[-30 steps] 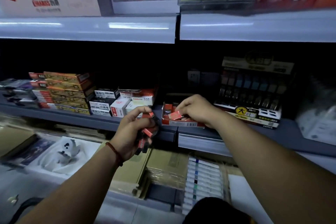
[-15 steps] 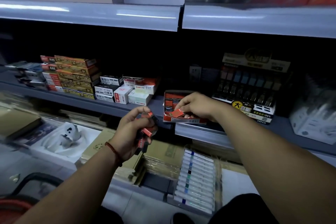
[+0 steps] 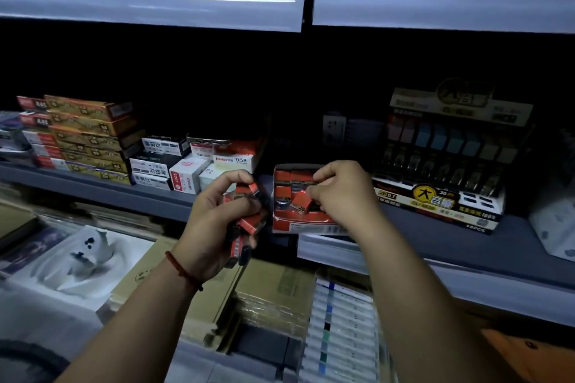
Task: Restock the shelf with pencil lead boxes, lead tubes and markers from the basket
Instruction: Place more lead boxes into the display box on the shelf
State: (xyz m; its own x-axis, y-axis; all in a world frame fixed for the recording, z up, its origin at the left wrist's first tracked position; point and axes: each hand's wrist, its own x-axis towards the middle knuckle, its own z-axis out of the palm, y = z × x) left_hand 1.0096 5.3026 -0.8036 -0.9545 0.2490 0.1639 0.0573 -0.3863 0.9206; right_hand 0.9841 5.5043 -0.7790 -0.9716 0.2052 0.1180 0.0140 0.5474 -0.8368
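A white lead box (image 3: 237, 162) reads "0.5", a small red lead case (image 3: 300, 203) "2B", and the black display carton (image 3: 435, 207) "2B 0.7", "100%" and "48PCS".

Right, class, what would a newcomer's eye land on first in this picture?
Centre frame, the left hand grips a bunch of small red boxes, while the right hand pinches a single red box at the open red tray on the shelf. Right of it stands a tall display carton.

Wears a thin red cord bracelet (image 3: 182, 269) round the wrist of the left hand (image 3: 217, 221), tipped with a small dark knot; shows left forearm (image 3: 124, 320) and right forearm (image 3: 420, 305) bare.
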